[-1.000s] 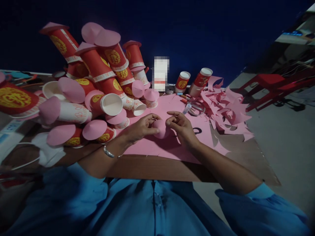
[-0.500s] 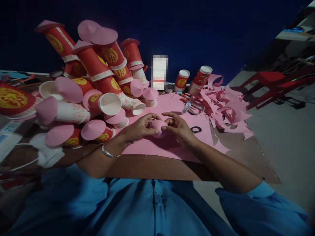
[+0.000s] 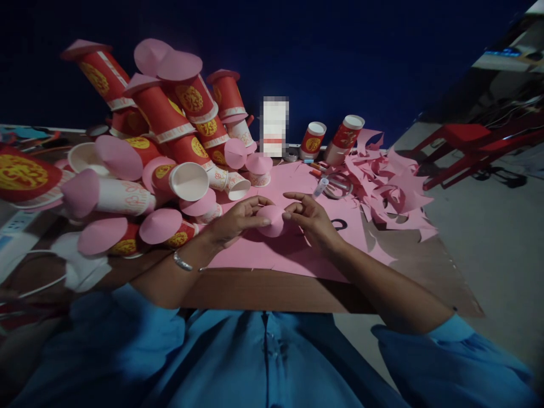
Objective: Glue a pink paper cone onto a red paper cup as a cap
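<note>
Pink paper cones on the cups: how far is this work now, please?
Done, it seems: many cups at the left, such as the red cup, already have cones. In hand: one small pink cone, held by the left hand, with the right hand's fingers at its edge. Possibly left: the short cup and tall cup at the back, both without cones. The total needed is not visible.

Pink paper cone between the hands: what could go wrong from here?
The small pink cone might crease or lose its shape if the left hand and right hand press too hard on the thin paper.

The leaning red cups beyond the left hand could topple if bumped.

The black loop beside the right hand might catch the wrist.
</note>
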Tool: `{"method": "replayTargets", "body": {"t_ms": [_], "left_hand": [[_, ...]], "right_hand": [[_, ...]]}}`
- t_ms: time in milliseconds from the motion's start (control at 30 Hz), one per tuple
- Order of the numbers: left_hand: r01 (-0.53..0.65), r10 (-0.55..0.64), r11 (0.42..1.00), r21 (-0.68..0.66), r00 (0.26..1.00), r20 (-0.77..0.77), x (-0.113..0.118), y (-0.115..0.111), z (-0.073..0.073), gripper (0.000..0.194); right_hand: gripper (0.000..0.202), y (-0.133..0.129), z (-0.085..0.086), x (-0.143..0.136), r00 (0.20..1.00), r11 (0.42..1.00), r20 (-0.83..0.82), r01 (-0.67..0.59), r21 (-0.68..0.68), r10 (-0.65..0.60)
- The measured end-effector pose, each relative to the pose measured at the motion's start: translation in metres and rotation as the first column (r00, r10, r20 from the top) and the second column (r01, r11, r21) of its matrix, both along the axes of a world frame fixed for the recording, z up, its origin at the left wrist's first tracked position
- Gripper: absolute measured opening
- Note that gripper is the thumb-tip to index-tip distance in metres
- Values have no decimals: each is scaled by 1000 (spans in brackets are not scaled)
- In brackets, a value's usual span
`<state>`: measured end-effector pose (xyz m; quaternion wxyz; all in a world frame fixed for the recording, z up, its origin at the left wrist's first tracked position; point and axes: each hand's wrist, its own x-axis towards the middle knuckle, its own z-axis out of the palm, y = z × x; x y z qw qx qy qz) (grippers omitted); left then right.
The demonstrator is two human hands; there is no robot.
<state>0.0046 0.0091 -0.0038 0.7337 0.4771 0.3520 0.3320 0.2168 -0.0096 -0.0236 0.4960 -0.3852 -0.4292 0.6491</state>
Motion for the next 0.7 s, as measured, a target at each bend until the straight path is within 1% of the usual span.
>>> {"method": "replayTargets", "body": {"t_ms": [233,467,600,700], "left_hand": [[-34,36,998,-48,998,41,0,1,0,49],[-59,61,998,-37,998,35,-1,3,-4,40],[-53,54,998,-29,998,21,-1,2,-3,38],[-58,58,998,-13,998,16,0,1,0,34]], "right_hand": [[67,2,-3,2,1000,1000,25,12,19,-12],[56,2,-4,4,998,999,59,29,30,-31],[60,3,-5,3,997,997,54,53,49,-56],[55,2,-5,3,996,995,51,74,61,-77]]}}
